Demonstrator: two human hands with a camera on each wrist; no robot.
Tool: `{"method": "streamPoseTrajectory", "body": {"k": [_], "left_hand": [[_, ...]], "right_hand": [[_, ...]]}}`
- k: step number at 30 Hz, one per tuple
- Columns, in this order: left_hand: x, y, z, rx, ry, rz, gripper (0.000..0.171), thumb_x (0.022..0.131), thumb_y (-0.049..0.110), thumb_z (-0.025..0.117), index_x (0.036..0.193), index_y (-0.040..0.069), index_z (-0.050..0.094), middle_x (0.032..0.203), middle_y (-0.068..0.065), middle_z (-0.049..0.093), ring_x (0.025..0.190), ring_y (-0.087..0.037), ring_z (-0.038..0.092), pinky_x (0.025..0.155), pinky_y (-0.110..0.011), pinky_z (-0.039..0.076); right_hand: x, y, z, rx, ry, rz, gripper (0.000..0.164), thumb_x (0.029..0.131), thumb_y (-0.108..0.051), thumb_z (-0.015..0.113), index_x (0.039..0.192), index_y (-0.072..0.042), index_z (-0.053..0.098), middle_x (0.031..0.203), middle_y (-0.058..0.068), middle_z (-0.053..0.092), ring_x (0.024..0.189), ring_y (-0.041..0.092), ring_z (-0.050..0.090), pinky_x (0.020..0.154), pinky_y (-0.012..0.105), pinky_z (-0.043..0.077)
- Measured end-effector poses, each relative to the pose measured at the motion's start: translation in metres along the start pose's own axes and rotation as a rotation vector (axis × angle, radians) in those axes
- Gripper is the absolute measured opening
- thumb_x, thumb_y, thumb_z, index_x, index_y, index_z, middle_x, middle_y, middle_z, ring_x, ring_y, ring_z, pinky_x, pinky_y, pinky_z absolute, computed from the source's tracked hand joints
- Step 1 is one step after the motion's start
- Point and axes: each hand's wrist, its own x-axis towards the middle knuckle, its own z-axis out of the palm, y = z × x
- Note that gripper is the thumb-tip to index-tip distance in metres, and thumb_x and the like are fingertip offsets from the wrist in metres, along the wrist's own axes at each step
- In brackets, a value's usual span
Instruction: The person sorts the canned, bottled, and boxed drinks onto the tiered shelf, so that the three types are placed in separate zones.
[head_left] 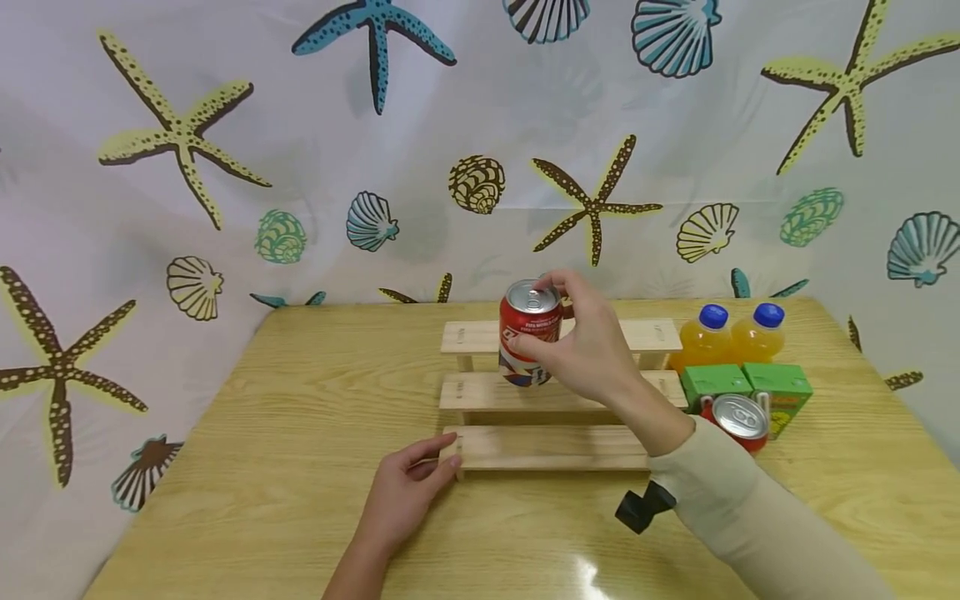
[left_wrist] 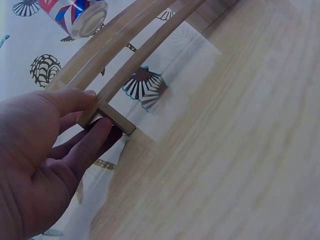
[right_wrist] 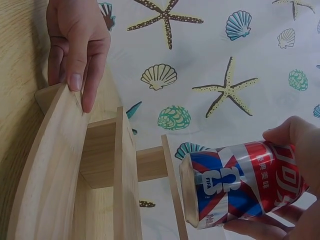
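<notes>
In the head view my right hand (head_left: 588, 346) grips a red soda can (head_left: 531, 333) around its side, upright above a three-tier wooden rack (head_left: 547, 448). The right wrist view shows the can (right_wrist: 240, 180) apart from the boards, its bottom toward the top tier. With thumb and fingers my left hand (head_left: 405, 487) pinches the left end of the lowest, front tier. In the left wrist view the left hand (left_wrist: 55, 145) has its thumb on the board's top and fingers beneath.
Right of the rack stand two orange juice bottles (head_left: 705, 340) with blue caps, two green drink cartons (head_left: 780, 387) and another red can (head_left: 741, 417). A patterned curtain (head_left: 420, 217) hangs behind the wooden table (head_left: 315, 400).
</notes>
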Motion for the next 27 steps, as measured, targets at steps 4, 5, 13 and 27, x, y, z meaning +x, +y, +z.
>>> {"method": "streamPoseTrajectory", "body": {"k": [4,5,13,27], "left_hand": [[0.0,0.0,-0.001,-0.007,0.002,0.003,0.038,0.089,0.024,0.077,0.125,0.015,0.071,0.139,-0.009,0.061,0.114,-0.023,0.067,0.084,-0.021,0.061],[0.0,0.0,-0.001,-0.009,0.001,0.005,0.038,0.09,0.024,0.077,0.126,0.015,0.071,0.139,-0.01,0.061,0.114,-0.023,0.067,0.084,-0.022,0.061],[0.003,-0.002,0.0,-0.031,-0.01,0.028,0.038,0.089,0.024,0.077,0.125,0.015,0.071,0.138,-0.01,0.062,0.113,-0.023,0.068,0.083,-0.022,0.061],[-0.001,-0.003,-0.004,0.014,-0.006,0.037,0.036,0.09,0.026,0.077,0.124,0.016,0.072,0.137,-0.01,0.063,0.112,-0.023,0.068,0.085,-0.025,0.061]], "right_hand": [[0.004,-0.005,0.002,0.007,-0.014,0.025,0.054,0.08,-0.022,0.082,0.124,-0.015,0.052,0.12,0.005,0.059,0.102,0.025,0.06,0.081,0.038,0.059],[0.005,-0.005,0.003,0.008,-0.017,0.031,0.054,0.08,-0.022,0.082,0.125,-0.015,0.052,0.122,0.005,0.059,0.102,0.025,0.06,0.08,0.039,0.06],[0.014,-0.006,0.006,0.004,-0.022,0.038,0.054,0.081,-0.022,0.082,0.125,-0.016,0.052,0.122,0.007,0.06,0.101,0.026,0.061,0.079,0.039,0.061],[0.026,-0.004,0.019,-0.011,0.012,0.092,0.057,0.081,-0.029,0.083,0.128,-0.018,0.052,0.123,0.008,0.061,0.102,0.025,0.062,0.081,0.04,0.061]]}}
